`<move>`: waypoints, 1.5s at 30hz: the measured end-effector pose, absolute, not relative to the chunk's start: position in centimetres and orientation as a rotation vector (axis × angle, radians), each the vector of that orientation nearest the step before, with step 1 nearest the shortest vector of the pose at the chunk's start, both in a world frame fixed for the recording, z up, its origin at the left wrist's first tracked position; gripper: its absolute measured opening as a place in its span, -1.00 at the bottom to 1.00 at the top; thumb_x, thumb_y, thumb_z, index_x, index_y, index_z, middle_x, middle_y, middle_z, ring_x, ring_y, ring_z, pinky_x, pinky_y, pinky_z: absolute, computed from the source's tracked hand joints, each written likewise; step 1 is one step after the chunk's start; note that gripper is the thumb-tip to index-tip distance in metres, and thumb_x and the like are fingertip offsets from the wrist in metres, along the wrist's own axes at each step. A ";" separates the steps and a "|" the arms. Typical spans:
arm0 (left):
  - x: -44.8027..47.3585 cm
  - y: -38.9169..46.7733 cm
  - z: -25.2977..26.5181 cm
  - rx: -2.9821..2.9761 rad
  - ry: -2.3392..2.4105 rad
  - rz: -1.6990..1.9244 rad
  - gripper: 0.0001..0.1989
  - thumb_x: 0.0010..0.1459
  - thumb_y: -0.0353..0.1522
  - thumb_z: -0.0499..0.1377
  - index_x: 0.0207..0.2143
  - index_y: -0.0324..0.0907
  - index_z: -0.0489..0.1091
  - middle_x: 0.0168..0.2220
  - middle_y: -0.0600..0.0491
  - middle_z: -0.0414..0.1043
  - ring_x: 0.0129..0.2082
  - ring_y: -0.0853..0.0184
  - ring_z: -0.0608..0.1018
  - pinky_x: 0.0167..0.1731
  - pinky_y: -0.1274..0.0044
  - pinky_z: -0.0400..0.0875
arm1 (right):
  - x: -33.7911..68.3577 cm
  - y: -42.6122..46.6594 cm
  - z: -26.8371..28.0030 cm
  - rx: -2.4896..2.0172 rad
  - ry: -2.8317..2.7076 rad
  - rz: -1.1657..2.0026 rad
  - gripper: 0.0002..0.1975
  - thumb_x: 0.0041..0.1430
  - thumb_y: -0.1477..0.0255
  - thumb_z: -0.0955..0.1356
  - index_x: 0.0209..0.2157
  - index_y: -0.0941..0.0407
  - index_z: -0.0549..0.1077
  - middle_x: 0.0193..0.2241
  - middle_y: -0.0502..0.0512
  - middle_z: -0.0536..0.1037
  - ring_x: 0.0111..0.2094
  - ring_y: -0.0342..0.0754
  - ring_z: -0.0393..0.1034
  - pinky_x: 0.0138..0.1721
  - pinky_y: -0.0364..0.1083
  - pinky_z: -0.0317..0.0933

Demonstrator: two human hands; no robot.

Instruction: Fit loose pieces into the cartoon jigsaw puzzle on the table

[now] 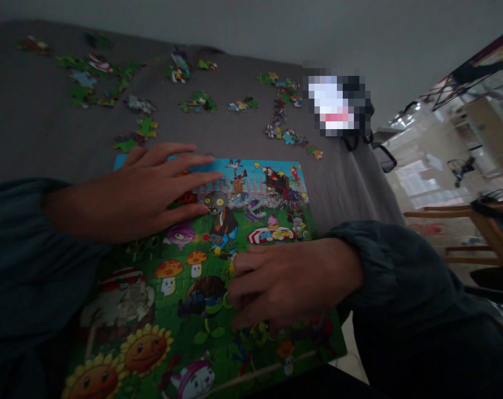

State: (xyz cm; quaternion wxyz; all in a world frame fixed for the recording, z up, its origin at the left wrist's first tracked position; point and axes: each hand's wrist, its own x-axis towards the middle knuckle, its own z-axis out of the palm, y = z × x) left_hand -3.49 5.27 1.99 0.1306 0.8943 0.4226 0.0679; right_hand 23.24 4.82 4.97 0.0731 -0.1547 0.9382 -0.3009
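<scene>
My left hand (pixel 151 185) rests on the puzzle (pixel 212 255), fingers (pixel 199 179) spread. My right hand (pixel 284 282) curls over it; I cannot tell whether it grips anything. Pieces (pixel 199 102) lie beyond.

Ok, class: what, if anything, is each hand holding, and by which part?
The left hand is spread over the puzzle, holding nothing. The right hand curls above it; any hold there cannot be told.
</scene>
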 end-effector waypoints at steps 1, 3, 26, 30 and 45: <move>-3.5 5.3 2.0 2.606 1.230 0.180 -0.57 0.47 -0.29 -0.07 0.32 -0.10 0.22 0.41 0.02 0.08 0.42 0.03 0.03 0.35 0.05 -0.10 | 23.3 4.8 4.9 -0.452 2.841 -0.870 -0.69 0.27 0.43 0.40 0.03 0.17 0.56 -0.02 0.18 0.55 -0.06 0.10 0.29 -0.07 0.02 0.22; -3.5 5.3 2.0 2.634 1.233 0.135 -0.57 0.48 -0.27 -0.07 0.32 -0.12 0.21 0.41 -0.02 0.07 0.42 0.03 0.01 0.34 0.05 -0.09 | 23.5 4.8 4.9 -0.426 2.866 -0.829 -0.74 0.31 0.45 0.36 0.00 0.10 0.58 0.01 0.16 0.54 -0.05 0.10 0.26 -0.10 0.03 0.20; -3.5 5.6 1.3 2.729 1.195 0.136 -0.53 0.51 -0.21 -0.17 0.31 -0.14 0.23 0.40 -0.07 0.08 0.41 0.00 0.02 0.30 0.03 -0.03 | 23.6 4.1 4.5 -0.275 2.975 -0.605 -0.60 0.39 0.51 0.25 0.09 -0.16 0.54 0.21 0.10 0.37 0.04 0.10 0.21 -0.09 0.05 0.11; -3.5 5.6 1.5 2.728 1.192 0.114 -0.53 0.51 -0.21 -0.19 0.30 -0.15 0.23 0.39 -0.09 0.09 0.41 0.00 0.03 0.29 0.02 -0.01 | 23.6 4.1 4.3 -0.298 2.991 -0.623 -0.62 0.38 0.49 0.27 0.09 -0.14 0.54 0.21 0.11 0.38 0.03 0.10 0.22 -0.11 0.04 0.12; -3.8 5.8 0.9 2.727 1.190 0.155 -0.39 0.48 -0.06 -0.30 0.32 -0.12 0.24 0.37 -0.08 0.12 0.40 0.01 0.02 0.31 0.08 -0.04 | 23.6 4.2 4.6 -0.344 2.953 -0.683 -0.61 0.36 0.52 0.26 0.08 -0.10 0.56 0.17 0.11 0.42 -0.02 0.11 0.20 -0.19 0.04 0.09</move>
